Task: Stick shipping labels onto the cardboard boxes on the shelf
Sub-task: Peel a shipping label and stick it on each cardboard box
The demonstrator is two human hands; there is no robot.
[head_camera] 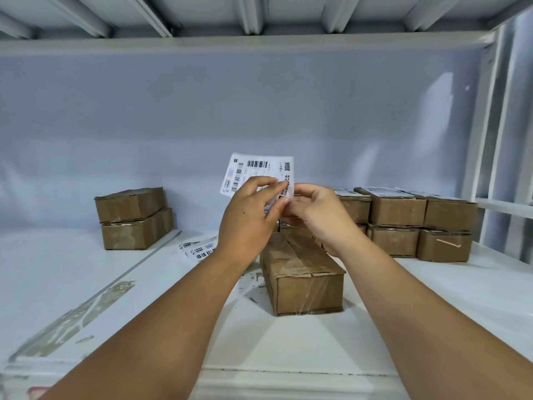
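Above the shelf (86, 264), both hands grip one label (256, 171) (peeling, apparently); right-side boxes (398, 209) labelled, centre box (302, 272) bare.

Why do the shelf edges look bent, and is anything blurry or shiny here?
Head view: the wide-angle lens bows the upper shelf beam; pale glare patches sit on the back wall; the label print is soft; tape on the near box glints.

Label (257, 172) lower edge hidden behind left hand (248, 215) and right hand (315, 213); print too small to read. Loose labels (197, 247) at frame centre partly covered by left wrist. Boxes behind hands mostly occluded, possibly two.
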